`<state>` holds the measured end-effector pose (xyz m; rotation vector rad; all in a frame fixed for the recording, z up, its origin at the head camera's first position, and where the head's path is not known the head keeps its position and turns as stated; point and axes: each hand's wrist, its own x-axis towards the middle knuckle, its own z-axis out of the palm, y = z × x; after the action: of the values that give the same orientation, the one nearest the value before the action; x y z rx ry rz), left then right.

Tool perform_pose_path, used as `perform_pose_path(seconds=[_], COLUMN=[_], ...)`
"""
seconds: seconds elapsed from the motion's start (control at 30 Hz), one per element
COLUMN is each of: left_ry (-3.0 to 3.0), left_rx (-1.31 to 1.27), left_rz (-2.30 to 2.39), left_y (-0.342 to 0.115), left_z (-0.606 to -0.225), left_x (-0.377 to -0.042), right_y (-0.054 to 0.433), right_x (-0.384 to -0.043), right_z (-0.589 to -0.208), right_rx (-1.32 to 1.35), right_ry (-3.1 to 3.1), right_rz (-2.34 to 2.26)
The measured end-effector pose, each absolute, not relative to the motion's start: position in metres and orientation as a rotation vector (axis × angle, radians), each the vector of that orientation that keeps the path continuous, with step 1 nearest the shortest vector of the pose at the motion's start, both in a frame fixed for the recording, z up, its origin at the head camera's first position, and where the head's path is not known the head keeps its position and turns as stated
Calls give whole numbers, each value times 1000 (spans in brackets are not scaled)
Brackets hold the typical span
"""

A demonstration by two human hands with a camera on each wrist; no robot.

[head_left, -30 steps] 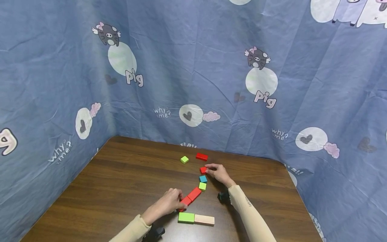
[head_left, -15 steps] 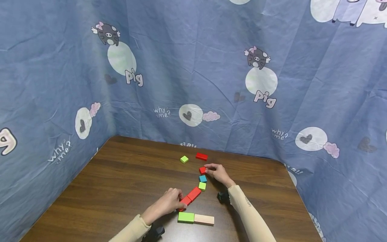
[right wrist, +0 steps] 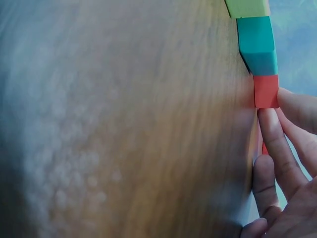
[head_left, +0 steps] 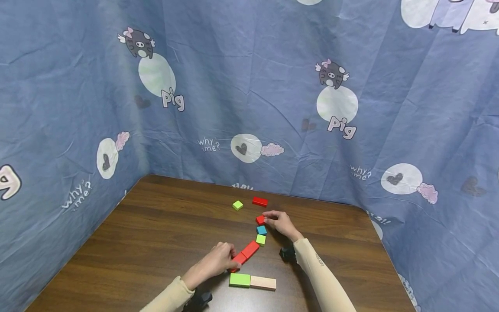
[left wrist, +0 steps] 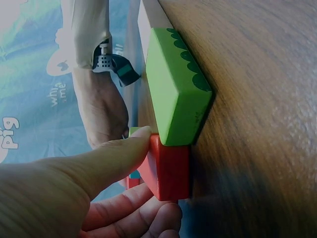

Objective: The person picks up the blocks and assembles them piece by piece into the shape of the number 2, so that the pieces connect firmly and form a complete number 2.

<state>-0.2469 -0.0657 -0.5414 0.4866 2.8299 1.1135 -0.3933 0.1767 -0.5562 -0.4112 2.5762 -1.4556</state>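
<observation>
My left hand (head_left: 221, 256) grips a red block (head_left: 238, 261) between thumb and fingers; in the left wrist view the thumb lies along its top edge. A second red block (head_left: 251, 249) continues end to end from it. My right hand (head_left: 282, 223) pinches a small red block (head_left: 260, 220), with the thumb at one corner and a fingertip against its near side in the right wrist view. Beside that block sits a blue-green block (right wrist: 257, 44), followed by a small light green block (head_left: 260, 239), so the pieces form a bent row on the table.
Toward the back of the wooden table (head_left: 175, 216) lie a lime block (head_left: 238, 205) and a red oblong block (head_left: 260, 201). A green block (head_left: 239, 280) and a plain wooden block (head_left: 263, 283) touch end to end in front. A blue printed cloth (head_left: 218, 108) hangs behind.
My right hand has nudged the small red block slightly to the left, over the blue-green block. The left hand and its red block have stayed put.
</observation>
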Motion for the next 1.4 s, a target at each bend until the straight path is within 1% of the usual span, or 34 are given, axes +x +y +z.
perform_pose_path(seconds=[0.4,0.67,0.97,1.4], left_ry=[2827,2827,2817,2826], left_rx=[482,477,477,460], left_rz=[1094,1086,1095,1082], left_y=[-66,-66,-66,-65], left_z=[-541,-542,-541,-540], left_x=[-249,-248,-247,-247], right_y=[175,172,176,177], right_x=[-393,-375,-394,-395], right_z=[-557,-530,-559,-560], right_rx=[-432,-512,-449,-460], right_ry=[2559,2531,2569,2558], right_rz=[-1447,-1435,-1415,-1425])
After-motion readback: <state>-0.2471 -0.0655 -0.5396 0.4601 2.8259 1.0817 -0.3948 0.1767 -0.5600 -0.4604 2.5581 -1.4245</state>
